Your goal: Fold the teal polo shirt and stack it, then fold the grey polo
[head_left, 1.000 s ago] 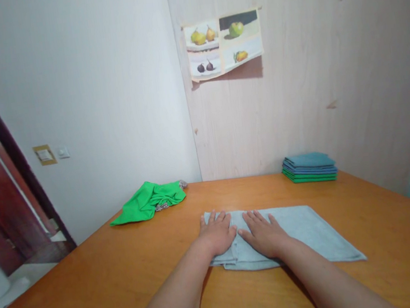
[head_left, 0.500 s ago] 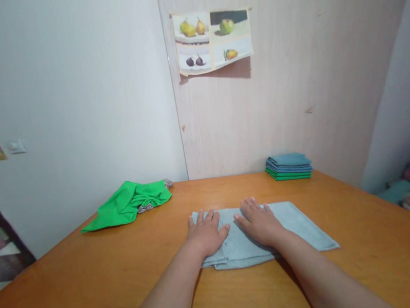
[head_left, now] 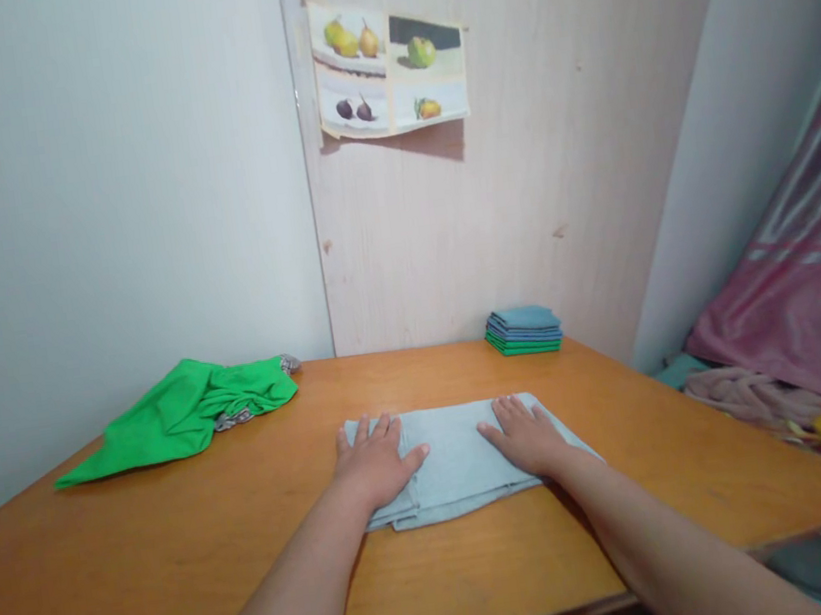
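Observation:
A light blue-grey cloth (head_left: 452, 453) lies folded in layers on the wooden table, with a narrower folded strip at its left end. My left hand (head_left: 377, 463) rests flat on that strip, fingers spread and pointing away from me. Toward the cloth's right end, my right hand (head_left: 527, 436) lies flat with its thumb out to the left. Neither hand grips anything. Part of the cloth is hidden under both hands and the right forearm.
A crumpled green cloth (head_left: 168, 415) with a patterned edge lies at the table's back left. At the back right stands a neat stack of folded blue and green cloths (head_left: 524, 331). The table (head_left: 207, 546) ends at a front edge below my arms. Fruit pictures (head_left: 388, 63) hang on the wall.
My right hand has slid rightward over the cloth, widening the gap between my hands. My left hand stays on the left strip. The whole view has turned to the right.

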The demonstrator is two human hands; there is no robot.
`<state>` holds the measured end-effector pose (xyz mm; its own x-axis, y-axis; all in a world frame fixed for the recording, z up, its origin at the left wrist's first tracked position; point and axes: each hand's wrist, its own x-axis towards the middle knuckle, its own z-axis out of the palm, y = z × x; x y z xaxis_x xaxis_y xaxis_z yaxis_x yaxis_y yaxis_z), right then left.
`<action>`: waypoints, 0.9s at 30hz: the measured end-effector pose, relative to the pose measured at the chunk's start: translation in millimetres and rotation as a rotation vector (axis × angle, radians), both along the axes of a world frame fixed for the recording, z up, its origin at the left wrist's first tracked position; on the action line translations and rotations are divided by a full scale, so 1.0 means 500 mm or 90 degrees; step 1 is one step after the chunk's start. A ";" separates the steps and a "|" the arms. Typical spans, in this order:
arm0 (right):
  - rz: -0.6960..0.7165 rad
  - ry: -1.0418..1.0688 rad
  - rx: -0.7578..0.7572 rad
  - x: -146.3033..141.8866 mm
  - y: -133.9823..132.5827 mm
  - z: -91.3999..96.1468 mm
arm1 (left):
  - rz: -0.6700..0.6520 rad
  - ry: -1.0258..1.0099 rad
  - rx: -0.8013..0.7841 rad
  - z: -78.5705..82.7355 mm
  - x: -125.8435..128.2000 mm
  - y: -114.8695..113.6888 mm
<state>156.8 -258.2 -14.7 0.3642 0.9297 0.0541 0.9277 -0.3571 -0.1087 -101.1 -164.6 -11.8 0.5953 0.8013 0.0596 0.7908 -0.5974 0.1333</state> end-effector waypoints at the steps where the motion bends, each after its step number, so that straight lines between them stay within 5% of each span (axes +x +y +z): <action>1: 0.000 0.000 -0.021 0.010 -0.005 -0.008 | 0.000 -0.001 0.001 0.001 0.000 -0.001; 14: -0.040 0.089 0.023 0.096 -0.028 -0.026 | -0.002 -0.018 -0.002 -0.003 0.001 0.001; 22: -0.185 0.125 0.059 0.187 -0.049 0.048 | -0.006 -0.032 0.000 -0.006 0.002 0.002; 27: -0.233 0.179 0.011 0.192 -0.064 0.047 | -0.001 -0.028 -0.009 -0.002 0.003 0.000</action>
